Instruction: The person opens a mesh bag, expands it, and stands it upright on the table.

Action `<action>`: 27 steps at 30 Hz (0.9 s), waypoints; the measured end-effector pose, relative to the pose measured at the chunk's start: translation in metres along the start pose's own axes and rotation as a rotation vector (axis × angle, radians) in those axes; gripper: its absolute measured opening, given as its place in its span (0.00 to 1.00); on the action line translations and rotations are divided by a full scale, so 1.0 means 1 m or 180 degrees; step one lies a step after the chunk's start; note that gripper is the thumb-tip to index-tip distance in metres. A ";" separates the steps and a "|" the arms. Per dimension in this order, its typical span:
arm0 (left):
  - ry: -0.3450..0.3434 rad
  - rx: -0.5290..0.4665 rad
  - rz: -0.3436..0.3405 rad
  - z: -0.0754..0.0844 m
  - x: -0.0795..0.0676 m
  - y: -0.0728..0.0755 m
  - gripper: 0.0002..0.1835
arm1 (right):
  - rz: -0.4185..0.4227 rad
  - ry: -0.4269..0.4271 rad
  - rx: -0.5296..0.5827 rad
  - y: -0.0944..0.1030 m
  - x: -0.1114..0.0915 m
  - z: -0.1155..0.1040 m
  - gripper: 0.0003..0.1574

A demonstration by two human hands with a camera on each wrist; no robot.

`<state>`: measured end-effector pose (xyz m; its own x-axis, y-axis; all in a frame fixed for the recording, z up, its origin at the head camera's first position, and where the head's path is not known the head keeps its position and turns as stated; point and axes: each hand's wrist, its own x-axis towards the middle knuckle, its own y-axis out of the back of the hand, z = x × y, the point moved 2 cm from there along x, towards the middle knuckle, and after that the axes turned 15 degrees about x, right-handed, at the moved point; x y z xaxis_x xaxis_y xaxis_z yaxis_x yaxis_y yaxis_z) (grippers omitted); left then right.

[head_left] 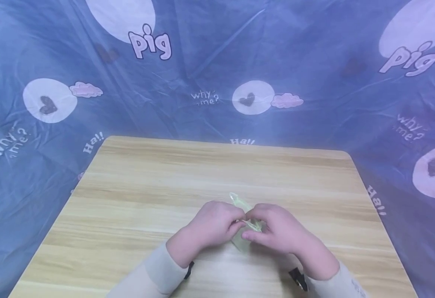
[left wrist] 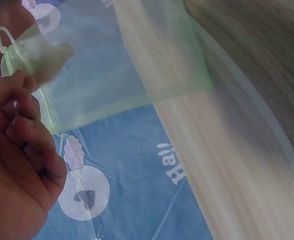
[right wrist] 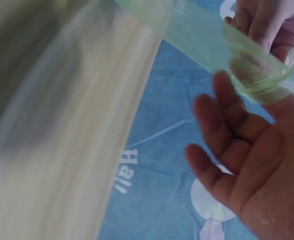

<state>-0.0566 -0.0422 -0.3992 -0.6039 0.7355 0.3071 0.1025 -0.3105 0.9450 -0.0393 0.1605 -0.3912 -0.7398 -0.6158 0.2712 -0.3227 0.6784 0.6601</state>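
Observation:
A sheer light green drawstring bag [head_left: 242, 243] hangs between both hands above the wooden table [head_left: 146, 186]. My left hand [head_left: 215, 223] pinches the bag near its gathered top edge. Close against it, my right hand [head_left: 284, 231] has its index fingertip at the left fingertips, while the thumb stands apart with the bag's edge between them. Through the see-through cloth [right wrist: 197, 40] in the right wrist view, a right-hand digit shows; the other right fingers are loosely bent beside the bag. A small cord loop [left wrist: 4, 36] sticks out at the bag's top in the left wrist view.
Blue cloth [head_left: 202, 62] with printed words, circles and clouds hangs behind and beside the table. The table's rounded far edge [head_left: 225, 143] runs along that cloth. Black straps [head_left: 298, 279] show by the sleeves [head_left: 158, 269].

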 end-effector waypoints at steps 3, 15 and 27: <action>-0.0097 -0.0013 0.0059 0.000 -0.001 0.000 0.09 | -0.0225 -0.0174 -0.0186 0.002 0.003 -0.001 0.30; -0.0078 0.0292 -0.0271 -0.009 -0.004 0.015 0.22 | -0.0419 -0.0670 -0.0807 0.008 0.000 -0.008 0.37; 0.0136 0.0736 -0.0656 0.001 0.002 0.015 0.19 | -0.0078 -0.0164 -0.1140 0.003 0.007 -0.017 0.12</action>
<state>-0.0554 -0.0450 -0.3843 -0.6629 0.7412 0.1061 0.1487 -0.0086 0.9889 -0.0355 0.1518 -0.3756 -0.7661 -0.6029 0.2227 -0.1201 0.4747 0.8719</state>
